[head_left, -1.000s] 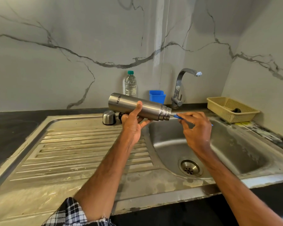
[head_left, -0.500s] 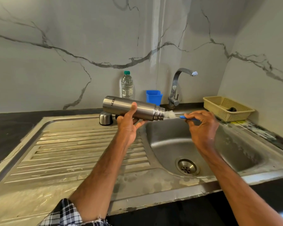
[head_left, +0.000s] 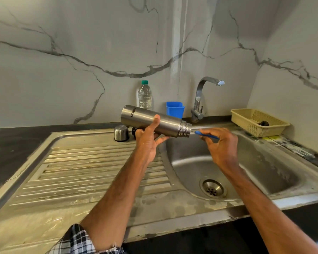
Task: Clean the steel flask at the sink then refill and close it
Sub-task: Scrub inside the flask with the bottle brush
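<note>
Steel like this should be stiff, smooth and slippery when wet, so grip the flask (head_left: 170, 123) mid-body, as your left hand (head_left: 148, 142) does, fingers wrapped round it, nearly level over the sink (head_left: 260, 162) edge. Your right hand (head_left: 220, 146) pinches the brush (head_left: 206, 135) at its mouth.

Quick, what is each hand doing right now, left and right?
Left hand: grips the cylindrical steel flask, held sideways.
Right hand: pinches the thin blue brush handle at the flask's mouth.
</note>
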A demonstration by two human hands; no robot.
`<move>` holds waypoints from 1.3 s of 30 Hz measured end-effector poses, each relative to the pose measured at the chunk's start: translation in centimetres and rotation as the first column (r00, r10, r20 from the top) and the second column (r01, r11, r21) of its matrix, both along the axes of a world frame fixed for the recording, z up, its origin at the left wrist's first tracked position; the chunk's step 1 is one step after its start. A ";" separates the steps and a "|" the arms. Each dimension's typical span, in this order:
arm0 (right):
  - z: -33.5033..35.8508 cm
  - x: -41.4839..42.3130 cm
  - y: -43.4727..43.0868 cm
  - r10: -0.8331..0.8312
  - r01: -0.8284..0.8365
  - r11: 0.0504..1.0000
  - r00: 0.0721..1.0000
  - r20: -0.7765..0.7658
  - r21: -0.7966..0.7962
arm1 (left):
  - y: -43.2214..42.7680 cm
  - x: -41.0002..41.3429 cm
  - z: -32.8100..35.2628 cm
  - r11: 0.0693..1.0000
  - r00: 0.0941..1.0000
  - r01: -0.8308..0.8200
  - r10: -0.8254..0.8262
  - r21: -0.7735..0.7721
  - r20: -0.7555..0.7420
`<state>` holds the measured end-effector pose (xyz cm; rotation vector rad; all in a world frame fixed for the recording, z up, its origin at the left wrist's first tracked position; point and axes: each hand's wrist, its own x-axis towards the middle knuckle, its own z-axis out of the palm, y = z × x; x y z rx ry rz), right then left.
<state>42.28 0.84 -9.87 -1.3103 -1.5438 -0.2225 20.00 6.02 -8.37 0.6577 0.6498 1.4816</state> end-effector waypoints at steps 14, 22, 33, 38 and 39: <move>0.5 1.3 -0.1 -0.027 0.030 0.998 0.997 0.068 -0.047 | 1.2 -2.1 0.0 1.000 0.999 -0.028 0.028 0.002 0.028; 0.8 -0.1 0.0 -0.019 0.047 0.987 0.984 0.175 -0.155 | 0.5 -1.4 -0.1 0.999 1.000 0.009 -0.008 0.037 -0.024; 0.9 1.3 0.3 0.012 -0.060 0.949 0.988 -0.156 -0.308 | 0.5 -1.1 0.0 0.998 0.999 0.018 -0.015 0.066 -0.041; 0.9 -0.4 0.2 -0.010 -0.023 0.938 0.996 -0.093 -0.346 | 0.1 -0.4 -0.5 0.998 0.997 0.038 -0.034 0.052 -0.067; 0.9 -0.8 0.2 -0.003 -0.028 0.934 0.996 -0.085 -0.357 | 0.0 -0.1 -0.5 0.997 0.995 0.050 -0.044 0.061 -0.087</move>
